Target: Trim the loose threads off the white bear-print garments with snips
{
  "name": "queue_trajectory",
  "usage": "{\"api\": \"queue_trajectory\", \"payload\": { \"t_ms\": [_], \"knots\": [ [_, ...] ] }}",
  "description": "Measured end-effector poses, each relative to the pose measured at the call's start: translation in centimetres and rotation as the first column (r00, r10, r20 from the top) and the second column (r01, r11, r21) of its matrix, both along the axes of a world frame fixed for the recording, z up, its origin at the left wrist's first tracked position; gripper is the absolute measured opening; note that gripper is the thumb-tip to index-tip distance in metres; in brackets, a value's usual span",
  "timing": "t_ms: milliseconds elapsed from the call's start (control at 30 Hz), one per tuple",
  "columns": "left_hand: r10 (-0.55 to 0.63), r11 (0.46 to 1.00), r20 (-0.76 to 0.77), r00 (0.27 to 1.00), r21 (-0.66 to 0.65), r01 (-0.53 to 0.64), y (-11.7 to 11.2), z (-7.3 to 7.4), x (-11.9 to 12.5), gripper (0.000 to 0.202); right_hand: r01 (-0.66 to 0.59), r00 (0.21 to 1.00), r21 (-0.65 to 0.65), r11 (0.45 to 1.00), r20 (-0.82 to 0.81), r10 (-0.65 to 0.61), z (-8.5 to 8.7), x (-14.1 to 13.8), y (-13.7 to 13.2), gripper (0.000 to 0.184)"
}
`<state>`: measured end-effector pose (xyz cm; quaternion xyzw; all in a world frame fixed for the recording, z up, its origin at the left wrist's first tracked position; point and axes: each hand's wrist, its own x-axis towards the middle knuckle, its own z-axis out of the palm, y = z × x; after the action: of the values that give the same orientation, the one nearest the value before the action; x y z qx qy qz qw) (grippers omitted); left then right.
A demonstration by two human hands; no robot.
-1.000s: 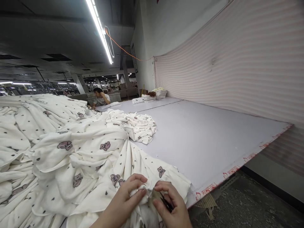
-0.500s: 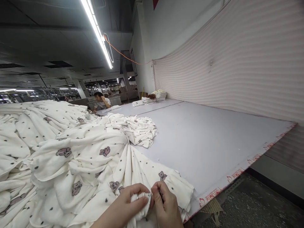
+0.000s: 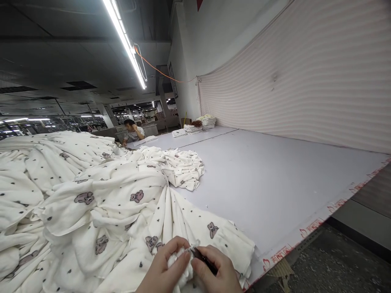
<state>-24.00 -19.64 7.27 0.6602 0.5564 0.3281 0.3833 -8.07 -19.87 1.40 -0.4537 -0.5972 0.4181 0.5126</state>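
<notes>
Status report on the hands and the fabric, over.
Left hand pinching bear-print fabric bunch. Right hand holding thin dark tool at the bunch. Fabric piled on table, nothing blocking.

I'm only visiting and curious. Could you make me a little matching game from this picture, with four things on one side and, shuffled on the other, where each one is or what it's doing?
Things
1. left hand
2. right hand
3. folded stacks
4. striped cloth

Places or states
A. hangs upright along the right side
B. grips a small dark tool
C. sits at the far end of the grey table
D. pinches a bunch of the white bear-print fabric

Pairs: 1-D, 2-B, 3-C, 4-A
</notes>
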Motion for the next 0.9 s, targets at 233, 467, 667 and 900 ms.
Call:
{"api": "queue_trajectory", "payload": {
  "t_ms": [233,467,667,900],
  "knots": [
    [-0.087,0.996,-0.060,0.994,0.005,0.087,-0.1,0.8,0.7,0.021,-0.113,0.990,-0.105,0.988,-0.092,0.104,0.2,0.1,0.7,0.028],
    [0.021,0.999,-0.186,0.982,-0.023,-0.025,0.9,3.5,-5.7,0.029,-0.087,0.930,-0.314,0.945,-0.367,-0.037,-0.2,2.0,-0.1,0.037],
    [0.532,0.837,-0.492,0.689,0.185,-0.515,2.0,7.9,-21.8,0.044,0.159,0.952,-0.328,0.931,-0.198,-0.232,-3.5,5.3,-2.2,0.030],
    [0.476,0.867,-0.830,0.289,0.498,0.003,3.7,2.2,-18.2,0.038,0.501,0.825,-0.112,0.858,0.362,-0.435,-6.2,8.4,-0.9,0.047]
  ]
}}
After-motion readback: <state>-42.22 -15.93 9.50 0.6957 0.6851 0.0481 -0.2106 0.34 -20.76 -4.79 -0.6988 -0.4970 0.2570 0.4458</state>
